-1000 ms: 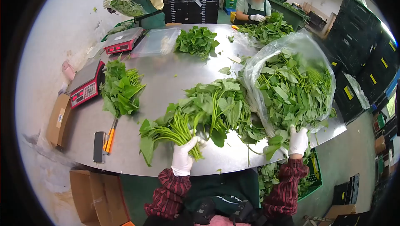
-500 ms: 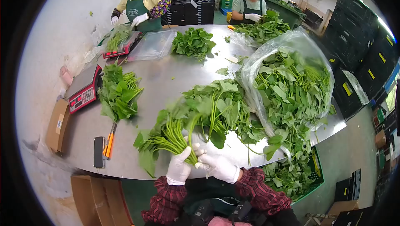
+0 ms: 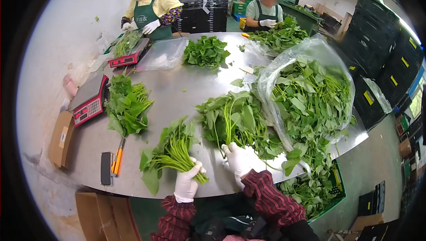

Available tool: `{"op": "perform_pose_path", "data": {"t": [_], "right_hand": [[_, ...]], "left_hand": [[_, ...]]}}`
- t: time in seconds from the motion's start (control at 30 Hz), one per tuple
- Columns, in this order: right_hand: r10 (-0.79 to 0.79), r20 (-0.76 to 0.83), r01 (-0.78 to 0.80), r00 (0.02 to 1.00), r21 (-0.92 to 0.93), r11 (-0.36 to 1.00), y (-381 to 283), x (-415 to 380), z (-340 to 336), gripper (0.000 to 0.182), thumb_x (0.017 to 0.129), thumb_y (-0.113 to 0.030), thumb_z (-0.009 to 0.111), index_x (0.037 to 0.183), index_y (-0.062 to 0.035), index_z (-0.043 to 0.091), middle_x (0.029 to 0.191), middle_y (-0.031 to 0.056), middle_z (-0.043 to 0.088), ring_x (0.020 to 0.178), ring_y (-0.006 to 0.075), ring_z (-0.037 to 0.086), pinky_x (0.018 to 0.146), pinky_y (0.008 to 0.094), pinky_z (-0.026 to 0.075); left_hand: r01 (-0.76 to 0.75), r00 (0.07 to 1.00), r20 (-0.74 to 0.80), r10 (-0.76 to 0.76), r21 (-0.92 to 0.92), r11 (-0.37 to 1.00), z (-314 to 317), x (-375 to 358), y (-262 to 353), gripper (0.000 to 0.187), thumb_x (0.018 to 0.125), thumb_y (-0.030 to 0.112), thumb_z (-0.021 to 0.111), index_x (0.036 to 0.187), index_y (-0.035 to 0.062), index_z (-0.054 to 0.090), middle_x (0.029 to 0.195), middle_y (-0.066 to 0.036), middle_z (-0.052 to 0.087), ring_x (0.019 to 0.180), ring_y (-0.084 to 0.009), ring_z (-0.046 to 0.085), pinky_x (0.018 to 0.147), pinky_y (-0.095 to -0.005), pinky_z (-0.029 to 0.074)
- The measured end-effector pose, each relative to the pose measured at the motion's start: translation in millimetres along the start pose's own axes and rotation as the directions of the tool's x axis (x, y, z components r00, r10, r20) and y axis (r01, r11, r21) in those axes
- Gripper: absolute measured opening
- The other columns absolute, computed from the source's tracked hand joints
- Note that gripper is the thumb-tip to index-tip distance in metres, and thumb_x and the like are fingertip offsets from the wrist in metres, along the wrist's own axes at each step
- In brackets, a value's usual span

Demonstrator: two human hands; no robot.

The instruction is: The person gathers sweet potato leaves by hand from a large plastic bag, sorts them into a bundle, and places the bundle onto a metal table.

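Cannot make out the white characters on a co-worker's green apron (image 3: pixel 148 12), far to the left of and beyond the clear plastic bag (image 3: pixel 266 83) — too small and blurred. Cannot read the red-lit display of the nearer digital scale (image 3: pixel 91 103) either, well left of the bag, nor that of the farther digital scale (image 3: pixel 126 60), left of and beyond it. Showing also, yellow labels (image 3: pixel 368 97) on black crates (image 3: pixel 377 23) stacked right of the bag, and a white label (image 3: pixel 63 136) on the brown cardboard box (image 3: pixel 62 148) far to its left, with print too small to read.

Clasping, in the left hand (image 3: pixel 188 180), the stem ends of a bundle of long-stemmed leafy greens (image 3: pixel 175 145), well left of the bag and nearer the body, with the leaves fanned away from the wrist. Touching, with the partly bent fingers of the right hand (image 3: pixel 238 163), the near edge of a loose pile of greens (image 3: pixel 239 114) against the bag's left side — cannot tell whether pinching a stem
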State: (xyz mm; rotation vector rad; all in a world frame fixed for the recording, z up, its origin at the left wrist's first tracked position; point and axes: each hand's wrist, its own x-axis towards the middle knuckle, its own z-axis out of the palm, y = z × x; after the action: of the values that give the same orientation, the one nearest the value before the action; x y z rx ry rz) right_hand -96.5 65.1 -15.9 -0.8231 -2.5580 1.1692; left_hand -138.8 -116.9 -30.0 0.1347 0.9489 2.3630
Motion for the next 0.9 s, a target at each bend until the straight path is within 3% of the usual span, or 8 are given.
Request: {"op": "perform_pose_path", "data": {"t": [0.33, 0.47, 0.63, 0.7, 0.73, 0.8, 0.87, 0.9], "right_hand": [[-0.616, 0.040, 0.618, 0.786, -0.048, 0.785, -1.5, -39.2, -45.4, 0.022, 0.085, -0.023, 0.062, 0.081, -0.0025, 0.057, 0.062, 0.0125, 0.055, 0.051, 0.0240, 0.055, 0.047, 0.0338, 0.043], [-0.109, 0.204, 0.021, 0.973, 0.391, 0.920, -21.6, -40.3, -76.7, 0.025, 0.085, -0.026, 0.065, 0.080, -0.0021, 0.059, 0.065, 0.0011, 0.058, 0.053, 0.0071, 0.056, 0.043, 0.0209, 0.040], [-0.295, -0.125, 0.314, 0.947, 0.177, 0.933, -17.1, -53.6, -53.8, 0.017, 0.085, -0.017, 0.065, 0.082, -0.0035, 0.054, 0.071, 0.0032, 0.058, 0.048, 0.0084, 0.052, 0.044, 0.0218, 0.041], [0.032, 0.024, -0.039, 0.999, 0.778, 0.627, -13.2, -65.2, -53.2, 0.011, 0.088, -0.012, 0.059, 0.090, -0.0036, 0.052, 0.074, 0.0049, 0.058, 0.049, 0.0104, 0.053, 0.045, 0.0226, 0.043], [0.009, -0.216, 0.167, 0.976, 0.781, 0.602, -2.1, -69.1, -54.7, 0.009, 0.092, -0.012, 0.052, 0.094, -0.0036, 0.050, 0.076, 0.0058, 0.060, 0.048, 0.0107, 0.052, 0.043, 0.0224, 0.043], [0.295, -0.306, 0.034, 0.905, 0.745, 0.666, 35.8, -38.9, -112.2, 0.018, 0.095, -0.020, 0.048, 0.092, -0.0035, 0.054, 0.070, 0.0079, 0.062, 0.047, 0.0094, 0.051, 0.041, 0.0224, 0.039], [0.005, -0.574, -0.137, 0.819, -0.187, 0.973, 102.9, -22.9, -134.6, 0.033, 0.090, -0.031, 0.057, 0.076, -0.0009, 0.057, 0.062, 0.0057, 0.061, 0.049, 0.0113, 0.055, 0.041, 0.0269, 0.040], [0.065, -0.534, -0.169, 0.843, -0.147, 0.975, 88.1, -28.1, -145.5, 0.034, 0.089, -0.033, 0.058, 0.077, -0.0010, 0.059, 0.061, 0.0048, 0.060, 0.049, 0.0116, 0.055, 0.041, 0.0275, 0.041]], "left_hand": [[-0.050, 0.998, 0.049, 0.034, 0.370, 0.928, 65.5, 20.3, -14.4, 0.021, 0.077, -0.002, 0.066, 0.097, -0.0031, 0.062, 0.086, -0.006, 0.066, 0.076, -0.0140, 0.062, 0.070, -0.0264, 0.049], [-0.078, 0.997, 0.016, 0.081, 0.498, 0.864, 68.1, 10.8, -22.4, 0.021, 0.075, -0.001, 0.069, 0.095, -0.0023, 0.063, 0.086, -0.005, 0.066, 0.074, -0.0125, 0.061, 0.067, -0.0252, 0.049], [-0.039, 0.998, -0.024, 0.051, 0.350, 0.936, 74.9, 2.1, -37.3, 0.022, 0.076, -0.006, 0.063, 0.098, -0.0006, 0.060, 0.091, -0.006, 0.064, 0.082, -0.0147, 0.060, 0.076, -0.0281, 0.049], [-0.043, 0.998, -0.025, 0.051, 0.250, 0.967, 74.1, 5.4, -31.9, 0.020, 0.078, -0.005, 0.061, 0.098, -0.0002, 0.059, 0.089, -0.006, 0.062, 0.082, -0.0157, 0.059, 0.076, -0.0292, 0.048], [-0.043, 0.999, -0.023, 0.047, 0.147, 0.988, 71.8, 6.8, -26.9, 0.018, 0.080, -0.004, 0.059, 0.097, 0.0002, 0.058, 0.088, -0.007, 0.061, 0.081, -0.0168, 0.058, 0.076, -0.0303, 0.047], [-0.026, 0.999, 0.020, 0.026, 0.010, 1.000, 48.2, 14.8, -18.1, 0.018, 0.084, 0.000, 0.057, 0.102, 0.0023, 0.053, 0.087, -0.007, 0.056, 0.081, -0.0201, 0.055, 0.077, -0.0331, 0.045], [0.015, 0.999, 0.034, -0.016, 0.031, 0.999, 42.7, 13.4, -18.4, 0.022, 0.084, 0.004, 0.060, 0.104, 0.0023, 0.052, 0.088, -0.008, 0.057, 0.082, -0.0200, 0.055, 0.078, -0.0341, 0.046], [0.019, 0.999, 0.043, -0.021, 0.028, 0.999, 47.0, 12.6, -18.4, 0.022, 0.084, 0.004, 0.060, 0.104, 0.0023, 0.052, 0.088, -0.008, 0.057, 0.082, -0.0200, 0.055, 0.078, -0.0341, 0.046]]}}
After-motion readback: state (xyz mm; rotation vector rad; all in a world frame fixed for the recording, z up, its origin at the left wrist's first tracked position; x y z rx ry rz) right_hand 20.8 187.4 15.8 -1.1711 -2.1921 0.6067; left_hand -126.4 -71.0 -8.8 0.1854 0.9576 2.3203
